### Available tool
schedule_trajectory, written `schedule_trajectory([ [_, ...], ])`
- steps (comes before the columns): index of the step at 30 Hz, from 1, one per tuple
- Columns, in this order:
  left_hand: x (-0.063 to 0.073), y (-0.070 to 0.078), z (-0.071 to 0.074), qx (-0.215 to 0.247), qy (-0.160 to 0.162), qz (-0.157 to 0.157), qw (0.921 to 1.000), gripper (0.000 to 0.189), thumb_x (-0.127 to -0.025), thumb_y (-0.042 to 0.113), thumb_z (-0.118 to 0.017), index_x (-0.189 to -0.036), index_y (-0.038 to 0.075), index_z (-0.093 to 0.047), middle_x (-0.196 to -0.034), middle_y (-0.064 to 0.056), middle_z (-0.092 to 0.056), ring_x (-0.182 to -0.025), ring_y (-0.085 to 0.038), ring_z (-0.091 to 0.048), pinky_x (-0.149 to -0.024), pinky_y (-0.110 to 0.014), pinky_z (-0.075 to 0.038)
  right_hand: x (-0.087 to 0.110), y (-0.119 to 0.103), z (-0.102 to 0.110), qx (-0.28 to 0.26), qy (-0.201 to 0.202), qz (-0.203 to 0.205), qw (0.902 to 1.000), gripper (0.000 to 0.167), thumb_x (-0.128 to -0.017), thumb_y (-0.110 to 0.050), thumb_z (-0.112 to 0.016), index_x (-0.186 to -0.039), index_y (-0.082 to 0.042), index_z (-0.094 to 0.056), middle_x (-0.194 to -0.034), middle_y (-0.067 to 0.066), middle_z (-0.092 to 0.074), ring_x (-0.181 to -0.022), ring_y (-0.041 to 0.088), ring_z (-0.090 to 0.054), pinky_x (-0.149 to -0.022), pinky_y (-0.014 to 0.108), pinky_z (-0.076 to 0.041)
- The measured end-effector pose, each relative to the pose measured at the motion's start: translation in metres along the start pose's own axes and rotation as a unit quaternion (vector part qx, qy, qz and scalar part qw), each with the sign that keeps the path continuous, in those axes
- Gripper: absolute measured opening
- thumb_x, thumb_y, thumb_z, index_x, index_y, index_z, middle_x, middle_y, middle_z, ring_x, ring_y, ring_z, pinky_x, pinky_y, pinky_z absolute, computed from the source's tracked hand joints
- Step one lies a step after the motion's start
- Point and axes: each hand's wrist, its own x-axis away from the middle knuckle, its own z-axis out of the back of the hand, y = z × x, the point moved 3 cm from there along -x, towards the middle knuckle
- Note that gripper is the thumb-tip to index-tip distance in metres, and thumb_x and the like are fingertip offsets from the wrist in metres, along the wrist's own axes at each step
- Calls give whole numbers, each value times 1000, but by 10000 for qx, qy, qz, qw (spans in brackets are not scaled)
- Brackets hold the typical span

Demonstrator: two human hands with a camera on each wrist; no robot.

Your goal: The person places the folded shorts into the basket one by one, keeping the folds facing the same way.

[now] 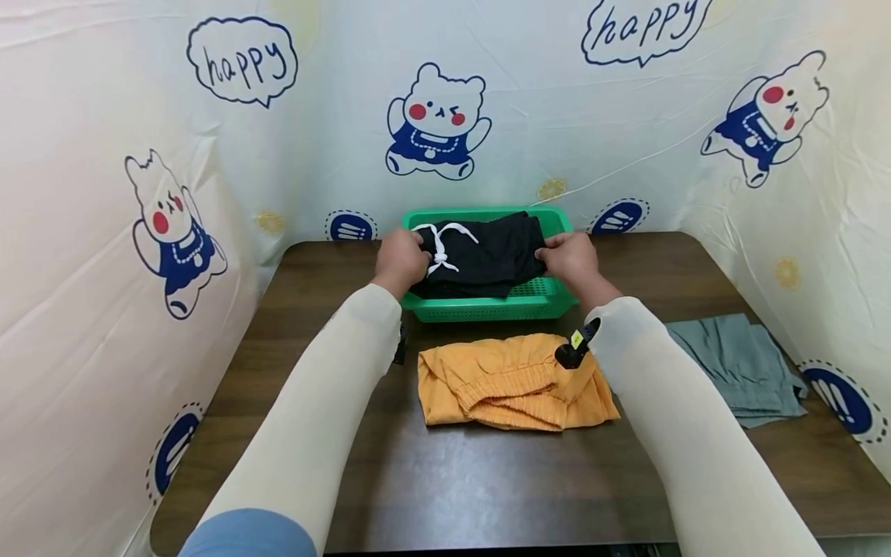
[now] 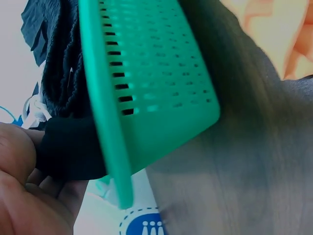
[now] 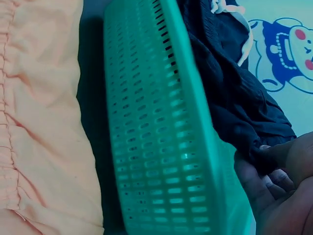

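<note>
Folded black shorts (image 1: 497,251) with a white drawstring tied in a bow lie over the green plastic basket (image 1: 487,311). At their left end my left hand (image 1: 401,261) grips the black cloth. My right hand (image 1: 572,261) pinches the opposite end between thumb and fingers. In the left wrist view the black shorts (image 2: 73,147) stand above the basket's rim, with the left fingers partly hidden behind the cloth. The right wrist view shows the black fabric (image 3: 239,98) bunched at the right fingertips, just over the basket wall (image 3: 151,127).
Folded orange pants (image 1: 515,383) with a gathered waistband lie on the brown table (image 1: 445,487) in front of the basket. Folded grey-green pants (image 1: 741,371) sit at the right edge. A printed cloth curtain (image 1: 334,116) encloses the table's back and sides.
</note>
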Motion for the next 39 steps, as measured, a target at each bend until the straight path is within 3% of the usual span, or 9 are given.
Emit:
schedule_trajectory([
  [7, 0, -3, -16, -134, 97, 69, 9998, 38, -103, 18, -62, -141, 13, -64, -138, -11, -63, -122, -32, -60, -100, -46, -50, -6, 7, -8, 707, 112, 323, 9969, 35, -101, -21, -67, -132, -5, -69, -140, 12, -61, -130, 34, -53, -97, 46, -50],
  [14, 2, -2, -27, -356, 144, 5, 9993, 31, -104, 18, -60, -134, 14, -69, -133, -7, -67, -114, -29, -64, -94, -47, -53, -6, 9, -18, 1068, 27, 632, 9923, 36, -101, -20, -67, -133, -5, -68, -139, 14, -62, -132, 35, -52, -101, 47, -49],
  [25, -1, -1, -43, -1031, 25, -65, 9946, 26, -105, 18, -55, -121, 15, -76, -114, -8, -73, -94, -27, -69, -82, -48, -57, -2, 12, -30, 1771, -245, 746, 9811, 35, -103, -16, -64, -137, -6, -66, -140, 15, -62, -126, 34, -57, -94, 46, -54],
  [28, -3, -2, -45, -1135, -27, -88, 9935, 24, -105, 17, -54, -114, 16, -77, -109, -7, -74, -90, -26, -68, -81, -47, -56, -4, 13, -32, 1966, -226, 813, 9768, 25, -102, -16, -65, -123, -6, -74, -127, 14, -69, -115, 31, -63, -89, 44, -55],
  [31, -4, -3, -47, -1214, -92, -124, 9925, 22, -105, 17, -55, -108, 16, -77, -105, -6, -74, -85, -24, -66, -79, -47, -56, -6, 16, -35, 2093, -308, 829, 9738, 17, -103, -16, -64, -94, -5, -74, -92, 12, -67, -86, 24, -59, -77, 37, -50],
  [35, -5, -5, -49, -1284, -152, -128, 9915, 21, -104, 18, -58, -95, 15, -77, -95, -6, -73, -80, -23, -65, -74, -46, -56, -9, 17, -37, 2111, -354, 782, 9737, 20, -101, -14, -66, -83, -5, -67, -83, 9, -60, -76, 20, -50, -69, 35, -42],
  [38, -6, -6, -50, -1286, -152, -126, 9915, 26, -104, 20, -59, -83, 15, -74, -88, -5, -72, -76, -22, -65, -71, -45, -56, -10, 17, -37, 2055, -286, 747, 9754, 12, -100, -12, -67, -99, -5, -77, -108, 12, -72, -91, 23, -63, -76, 37, -51],
  [39, -6, -6, -50, -1280, -142, -134, 9916, 27, -104, 21, -60, -81, 15, -74, -87, -5, -72, -76, -22, -65, -71, -45, -56, -10, 17, -37, 2043, -333, 709, 9758, 14, -101, -13, -65, -101, -5, -77, -109, 13, -72, -93, 25, -63, -79, 38, -52],
])
